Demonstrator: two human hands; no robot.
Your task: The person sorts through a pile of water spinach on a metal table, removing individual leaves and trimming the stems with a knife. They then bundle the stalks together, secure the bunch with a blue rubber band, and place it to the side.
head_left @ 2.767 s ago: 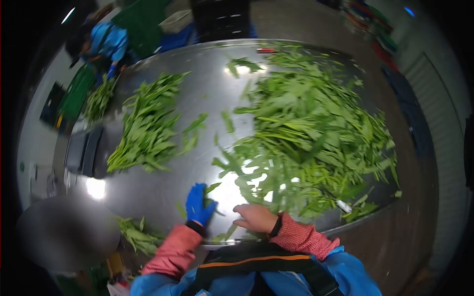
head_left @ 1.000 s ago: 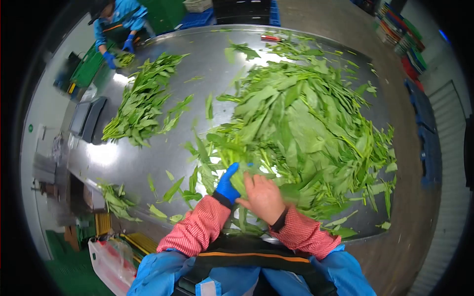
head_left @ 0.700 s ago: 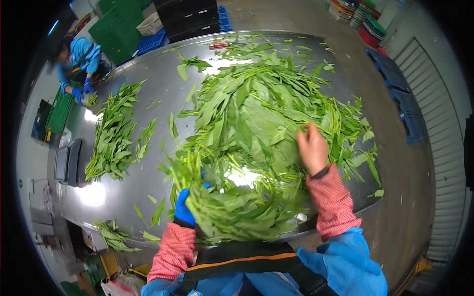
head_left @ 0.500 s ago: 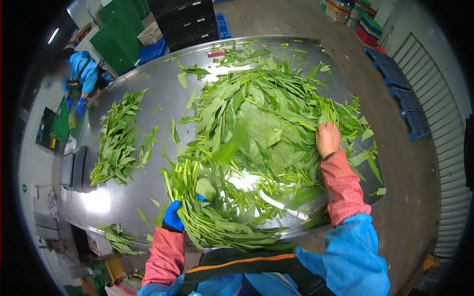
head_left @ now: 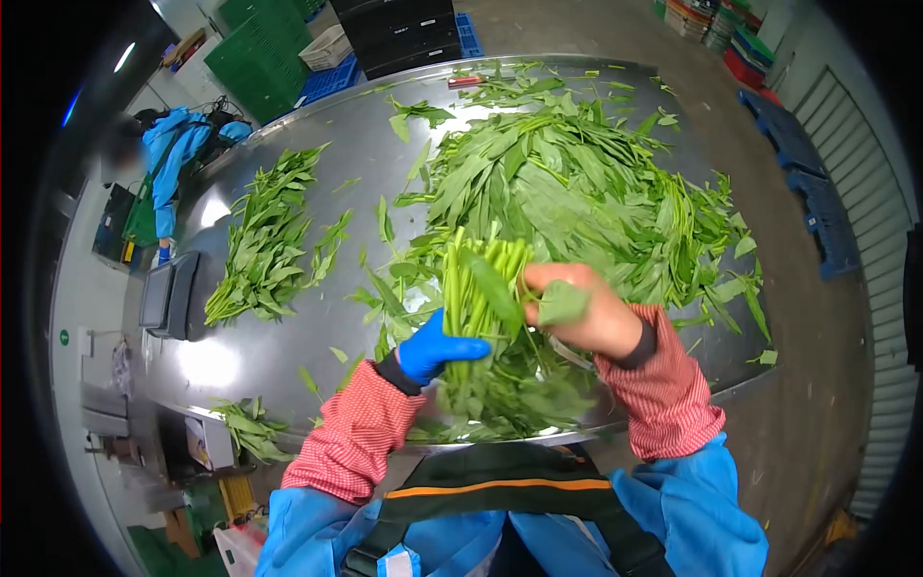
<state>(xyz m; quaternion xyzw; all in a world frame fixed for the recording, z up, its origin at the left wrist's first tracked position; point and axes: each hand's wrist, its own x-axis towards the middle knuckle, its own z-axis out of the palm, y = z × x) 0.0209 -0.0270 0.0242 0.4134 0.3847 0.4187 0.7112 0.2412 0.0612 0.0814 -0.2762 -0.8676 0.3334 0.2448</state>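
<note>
My left hand (head_left: 437, 348), in a blue glove, is wrapped round a bunch of green leafy stems (head_left: 476, 288) with the cut ends up and the leaves hanging toward me. Bare and slightly blurred, my right hand (head_left: 580, 313) is closed at the bunch's right side, by a loose leaf; whatever its fingers grip is hidden. Behind both hands lies a large pile of leafy greens (head_left: 567, 188) on the metal table (head_left: 361, 221). A smaller bundle of greens (head_left: 269, 240) rests to the left.
A scale-like device (head_left: 170, 296) stands at the table's left edge. Beyond it is a co-worker (head_left: 173, 159) in blue. A red-handled tool (head_left: 465, 83) lies at the far edge. Black crates (head_left: 404, 34) stand behind, and blue pallets (head_left: 817, 216) are at the right.
My left hand has lifted the bunch and turned it upright, moving right. My right hand has left the pile's right side and come over to the bunch. The view has shifted.
</note>
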